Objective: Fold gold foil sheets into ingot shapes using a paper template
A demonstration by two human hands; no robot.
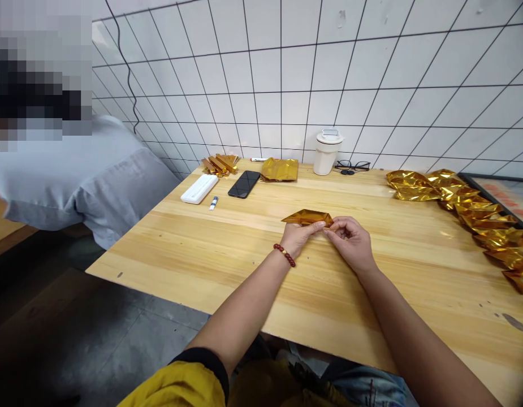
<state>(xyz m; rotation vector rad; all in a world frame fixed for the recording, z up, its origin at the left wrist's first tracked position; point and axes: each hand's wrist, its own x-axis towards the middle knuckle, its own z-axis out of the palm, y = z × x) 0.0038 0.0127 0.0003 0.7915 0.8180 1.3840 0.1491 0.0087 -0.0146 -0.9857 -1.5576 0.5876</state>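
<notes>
Over the middle of the wooden table (227, 249), a folded piece of gold foil paper (307, 217) is between my two hands. My left hand (299, 234) grips it from the near side, thumb pressed along its lower edge. At its right end the fingers of my right hand (350, 240) are pinched on the paper's corner. The paper's pointed left tip sticks out past my left hand. My fingertips partly cover its right end and lower edge.
Gold folded pieces (469, 203) line the right side by a dark-edged frame (507, 195). At the back are a foil stack (280, 170), gold strips (220, 164), a phone (244, 184), a white power bank (199, 189), a cup (327, 152) and glasses (353, 165). A person (83, 175) sits left.
</notes>
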